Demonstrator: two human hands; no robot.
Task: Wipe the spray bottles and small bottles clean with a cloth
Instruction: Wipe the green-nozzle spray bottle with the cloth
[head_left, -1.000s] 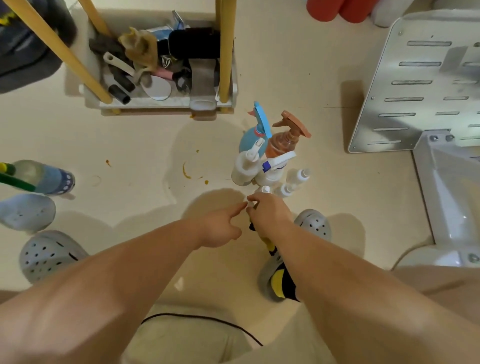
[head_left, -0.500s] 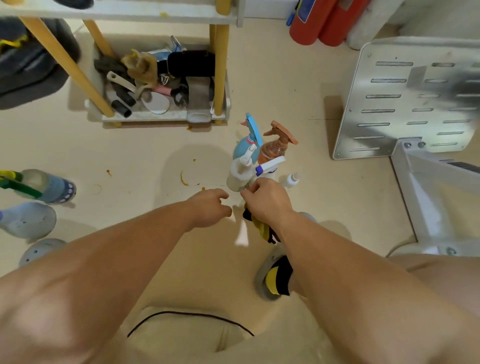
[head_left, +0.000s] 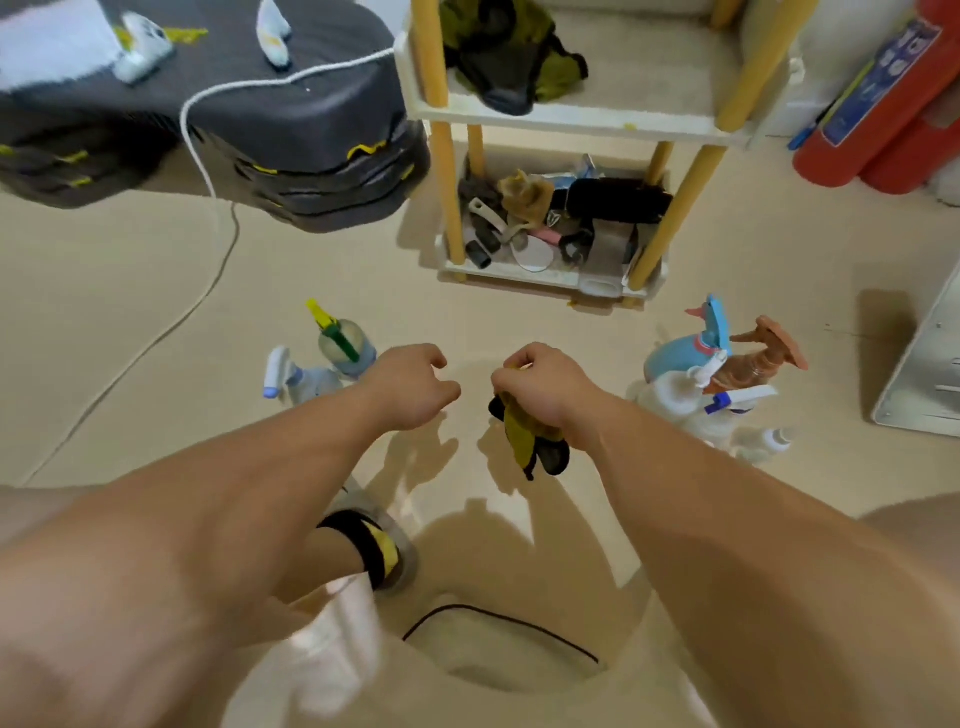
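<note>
Pale beige floor (head_left: 156, 312) under me, both arms stretched out over it.

Far left: stack of dark grey padded mats with yellow marks (head_left: 291, 135), a white cord (head_left: 208, 171) trailing off it down to the floor.

Ahead: white shelf rack on yellow posts (head_left: 571, 122), its bottom tray full of mixed odds and ends.

Far right: two red cylinders (head_left: 883, 119) side by side; below them a grey slotted metal plate (head_left: 930, 364) at the frame edge.

Right group of bottles, standing close together on the floor: light blue spray bottle (head_left: 680, 351), amber spray bottle with brown trigger (head_left: 753, 366), white spray bottle (head_left: 670, 395), and another white one with a blue-tipped trigger (head_left: 727, 410). Just in front of them, a small clear bottle with a white cap (head_left: 769, 441).

Left group, beside my left wrist: clear spray bottle with a green and yellow trigger (head_left: 348, 348), upright, and a pale spray bottle with a white trigger (head_left: 306, 379) next to it.

My right hand (head_left: 540, 387) is closed round a yellow and black cloth (head_left: 530, 441), which hangs bunched below the fist, clear of the floor and of every bottle.

My left hand (head_left: 415, 387) hovers just beside it, fingers loosely curled, holding nothing.
</note>
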